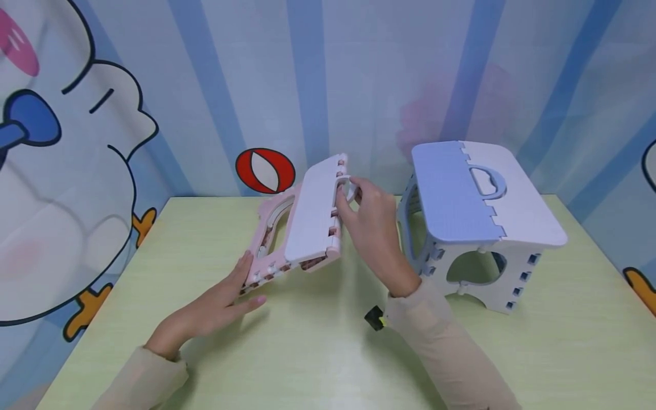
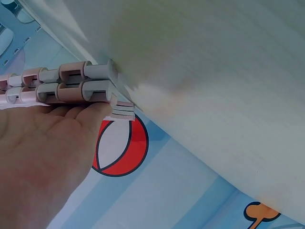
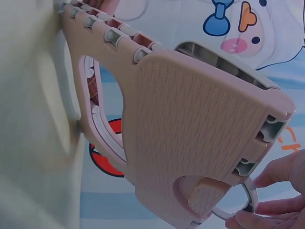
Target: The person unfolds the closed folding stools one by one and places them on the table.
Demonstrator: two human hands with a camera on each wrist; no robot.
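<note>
A pink-and-white folding stool (image 1: 310, 216) is tilted above the left part of the table, its panels folded nearly flat. My right hand (image 1: 374, 228) pinches the stool's white loop handle (image 3: 252, 194) at the upper edge. The fingers of my left hand (image 1: 217, 302) lie straight against the lower pink leg panel (image 1: 269, 263), with the thumb spread away from it. In the left wrist view the hinged edge (image 2: 71, 83) of the panels crosses above these fingers and hides their tips. The right wrist view shows the woven-textured pink half of the seat (image 3: 195, 124).
To the right stands an unfolded blue-and-white stool (image 1: 456, 205), close beside my right forearm. A small black object (image 1: 375, 318) shows next to the right cuff. The pale green table (image 1: 318, 359) ends at a striped blue backdrop (image 1: 246, 85) with cartoon figures.
</note>
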